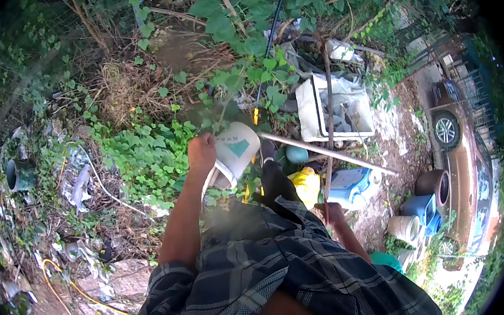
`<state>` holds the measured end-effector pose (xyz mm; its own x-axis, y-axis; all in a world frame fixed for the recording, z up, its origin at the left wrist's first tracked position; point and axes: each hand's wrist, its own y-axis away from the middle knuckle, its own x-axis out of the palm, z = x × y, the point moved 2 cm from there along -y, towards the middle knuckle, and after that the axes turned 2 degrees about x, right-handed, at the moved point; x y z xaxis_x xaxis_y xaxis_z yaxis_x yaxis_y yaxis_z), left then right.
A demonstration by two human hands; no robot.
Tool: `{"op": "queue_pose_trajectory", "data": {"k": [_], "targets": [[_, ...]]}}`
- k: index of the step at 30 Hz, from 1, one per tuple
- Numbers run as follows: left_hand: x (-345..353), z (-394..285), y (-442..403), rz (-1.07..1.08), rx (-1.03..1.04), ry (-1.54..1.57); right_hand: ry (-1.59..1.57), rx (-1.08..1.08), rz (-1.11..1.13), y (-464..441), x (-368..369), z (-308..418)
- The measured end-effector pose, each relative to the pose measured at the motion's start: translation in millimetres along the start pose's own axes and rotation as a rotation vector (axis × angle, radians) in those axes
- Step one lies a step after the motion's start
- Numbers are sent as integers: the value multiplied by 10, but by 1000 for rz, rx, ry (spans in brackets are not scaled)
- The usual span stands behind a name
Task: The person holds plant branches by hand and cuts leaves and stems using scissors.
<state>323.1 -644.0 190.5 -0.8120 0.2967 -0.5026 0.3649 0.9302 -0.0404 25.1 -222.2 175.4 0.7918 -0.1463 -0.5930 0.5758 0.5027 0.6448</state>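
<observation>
My left hand is closed at the edge of a white plastic bucket with green print on its side. The bucket is tilted above the green ground vines, and the exact spot where the fingers grip it is hidden. Lower right, my right hand wraps round a long brown wooden stick, which points away from me across a white foam box. Beside this hand lie a yellow plastic bag and a blue and white container.
A pale pole slants across the ground near my dark shoe. Leafy vines and a yellow hose are on the left. At right, a blue barrel and other containers stand near a parked car.
</observation>
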Motion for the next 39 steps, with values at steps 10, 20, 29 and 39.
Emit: {"op": "queue_pose_trajectory", "data": {"k": [10,20,29,39], "targets": [[358,-992,-562,-82,73,-1,-255,-240,683,-1889,-94,3345],[619,-1936,-1202,-143,-172,-53,183,-706,700,-2814,-905,4196],[682,-1943,-1469,-132,-75,-109,221,-972,674,-2612,-938,4265],[423,-1796,-1575,-201,32,-223,70,-649,743,-2358,-940,4435]]}}
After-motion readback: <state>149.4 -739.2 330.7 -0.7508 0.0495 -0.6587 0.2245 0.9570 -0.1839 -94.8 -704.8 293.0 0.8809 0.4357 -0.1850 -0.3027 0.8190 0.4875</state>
